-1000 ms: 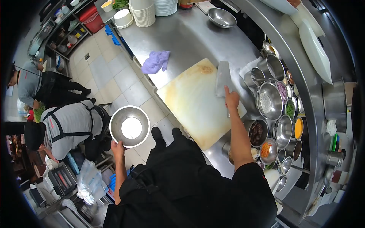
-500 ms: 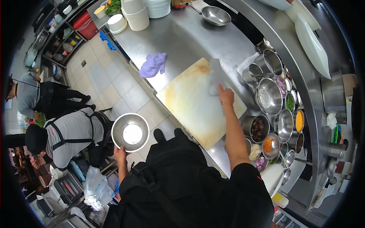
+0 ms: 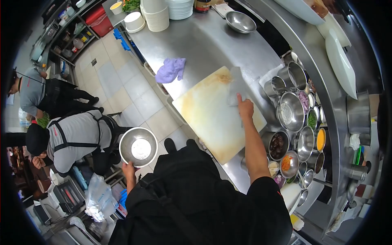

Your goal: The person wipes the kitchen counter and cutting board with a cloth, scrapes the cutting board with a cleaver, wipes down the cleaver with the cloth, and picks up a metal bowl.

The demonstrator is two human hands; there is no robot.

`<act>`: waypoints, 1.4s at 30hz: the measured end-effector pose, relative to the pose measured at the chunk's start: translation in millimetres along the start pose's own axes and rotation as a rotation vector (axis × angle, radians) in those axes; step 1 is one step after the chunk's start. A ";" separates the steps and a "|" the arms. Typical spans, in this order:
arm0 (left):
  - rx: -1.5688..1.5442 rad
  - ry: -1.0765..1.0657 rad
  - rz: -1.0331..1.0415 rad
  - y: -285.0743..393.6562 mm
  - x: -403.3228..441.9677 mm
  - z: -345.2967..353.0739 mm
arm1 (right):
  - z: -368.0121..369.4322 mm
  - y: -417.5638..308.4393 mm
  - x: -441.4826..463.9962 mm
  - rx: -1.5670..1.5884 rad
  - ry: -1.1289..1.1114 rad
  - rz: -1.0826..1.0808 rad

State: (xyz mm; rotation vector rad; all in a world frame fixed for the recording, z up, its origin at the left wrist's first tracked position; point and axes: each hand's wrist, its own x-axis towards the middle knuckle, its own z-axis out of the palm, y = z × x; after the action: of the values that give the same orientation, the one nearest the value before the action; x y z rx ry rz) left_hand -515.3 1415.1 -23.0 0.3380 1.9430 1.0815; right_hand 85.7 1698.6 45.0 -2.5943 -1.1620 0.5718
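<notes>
Left hand (image 3: 129,168) clamped round silver metal bowl (image 3: 139,146) by rim; right hand (image 3: 246,109) gripped broad grey metal cleaver (image 3: 241,85) over brown-stained white cutting board (image 3: 210,120).

Left hand (image 3: 129,169) grips; right hand (image 3: 246,108) grips, reaching farther forward.

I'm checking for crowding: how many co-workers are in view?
2: one co-worker stands at far left; a second co-worker bends forward, nearer the hand-held bowl. Others may be hidden.
</notes>
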 end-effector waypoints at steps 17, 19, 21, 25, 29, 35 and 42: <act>0.091 0.117 -0.126 -48.3 -12.1 -28.4 | 28.7 -36.6 -53.1 -0.107 -0.009 -0.221; 0.068 0.147 -0.096 -37.2 -27.2 -21.7 | 11.5 -62.5 -74.0 0.066 -0.321 -0.229; -0.067 0.162 -0.113 -58.9 -27.0 -27.9 | 16.7 -80.2 -97.2 0.237 -0.496 -0.338; -0.223 0.296 -0.129 -89.2 -83.9 -47.7 | 44.1 -116.6 -129.7 0.272 -0.618 -0.665; -0.413 0.543 -0.130 -150.5 -164.5 -66.0 | 27.3 -169.3 -203.6 0.209 -0.908 -0.773; -0.647 0.985 -0.354 -236.4 -311.6 -52.7 | 85.3 -175.6 -295.5 0.056 -1.224 -1.031; -0.942 1.386 -0.465 -325.2 -446.6 7.3 | 132.9 -147.7 -418.9 -0.312 -1.421 -1.267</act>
State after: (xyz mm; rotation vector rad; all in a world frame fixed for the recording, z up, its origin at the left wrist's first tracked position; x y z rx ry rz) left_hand -192.6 966.7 -34.8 -1.6714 1.9939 1.9379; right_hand -324.9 1487.2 86.3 -0.6748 -2.8776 1.8980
